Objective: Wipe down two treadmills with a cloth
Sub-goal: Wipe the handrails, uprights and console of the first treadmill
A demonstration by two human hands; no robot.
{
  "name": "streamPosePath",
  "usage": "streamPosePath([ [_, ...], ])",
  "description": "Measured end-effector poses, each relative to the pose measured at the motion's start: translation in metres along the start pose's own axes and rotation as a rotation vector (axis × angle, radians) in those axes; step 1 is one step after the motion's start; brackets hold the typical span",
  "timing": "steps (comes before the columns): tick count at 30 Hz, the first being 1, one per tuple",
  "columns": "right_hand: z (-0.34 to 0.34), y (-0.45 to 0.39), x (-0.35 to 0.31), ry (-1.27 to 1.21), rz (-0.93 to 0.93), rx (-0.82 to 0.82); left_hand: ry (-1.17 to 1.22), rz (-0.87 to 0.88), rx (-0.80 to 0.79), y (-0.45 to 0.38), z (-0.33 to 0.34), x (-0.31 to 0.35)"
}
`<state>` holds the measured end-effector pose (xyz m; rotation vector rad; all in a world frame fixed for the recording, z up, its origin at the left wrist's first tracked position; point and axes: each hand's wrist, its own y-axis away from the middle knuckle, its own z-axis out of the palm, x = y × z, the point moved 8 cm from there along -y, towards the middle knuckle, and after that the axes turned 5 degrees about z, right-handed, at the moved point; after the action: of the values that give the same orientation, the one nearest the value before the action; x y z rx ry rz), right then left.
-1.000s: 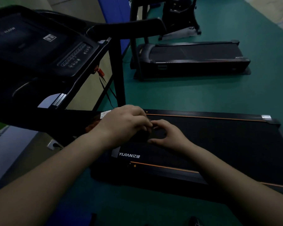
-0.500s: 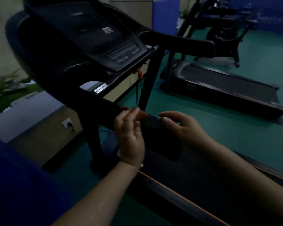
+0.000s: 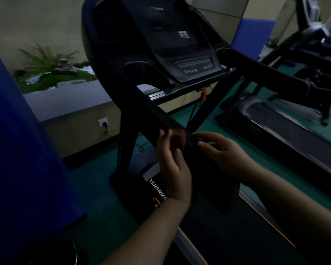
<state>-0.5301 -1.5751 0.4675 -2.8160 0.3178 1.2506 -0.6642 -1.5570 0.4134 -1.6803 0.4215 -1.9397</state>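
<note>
The near treadmill's console [image 3: 180,44] rises ahead, and its left handrail [image 3: 151,109] slopes down toward me. My left hand [image 3: 173,165] is raised at the rail's near end, fingers up against a reddish patch there. My right hand [image 3: 225,152] is just to the right, fingers pointing left at the rail tip. A dark cloth [image 3: 212,178] hangs between both hands, which pinch its top edge, and it drapes down over the deck. A second treadmill [image 3: 275,121] lies on the floor to the right.
A blue padded surface [image 3: 17,150] fills the left edge close to me. Behind the treadmill are a low ledge with a wall socket [image 3: 103,122] and a fern planter [image 3: 52,69]. An exercise bike [image 3: 317,60] stands at the back right on the green floor [image 3: 96,188].
My view has swung up from the deck to the console. Both hands have lifted the cloth from the deck's front end up to the near end of the left handrail.
</note>
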Motion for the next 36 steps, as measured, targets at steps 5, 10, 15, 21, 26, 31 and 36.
streamPosePath([
  [5, 0.008, -0.018, -0.01, 0.022, -0.051, -0.077, -0.032, -0.219, 0.268, -0.044, -0.019, -0.035],
  [10, 0.023, -0.044, -0.035, 0.018, -0.084, -0.146, 0.011, -0.19, 0.165, 0.011, -0.007, -0.014],
  [15, 0.034, -0.068, -0.043, -0.04, -0.116, -0.14, -0.069, -0.379, 0.315, -0.076, -0.038, -0.07],
  [21, 0.05, -0.104, -0.056, -0.04, -0.153, -0.187, -0.026, -0.194, 0.266, -0.024, -0.019, -0.029],
  [26, 0.052, -0.112, -0.055, -0.092, -0.184, -0.168, -0.11, -0.157, 0.214, -0.101, -0.036, -0.06],
  [31, 0.054, -0.113, -0.052, -0.071, -0.201, -0.173, -0.069, -0.155, 0.265, -0.046, -0.028, -0.039],
  [36, 0.052, -0.113, -0.051, -0.084, -0.21, -0.166, 0.007, -0.256, 0.363, -0.111, -0.042, -0.06],
])
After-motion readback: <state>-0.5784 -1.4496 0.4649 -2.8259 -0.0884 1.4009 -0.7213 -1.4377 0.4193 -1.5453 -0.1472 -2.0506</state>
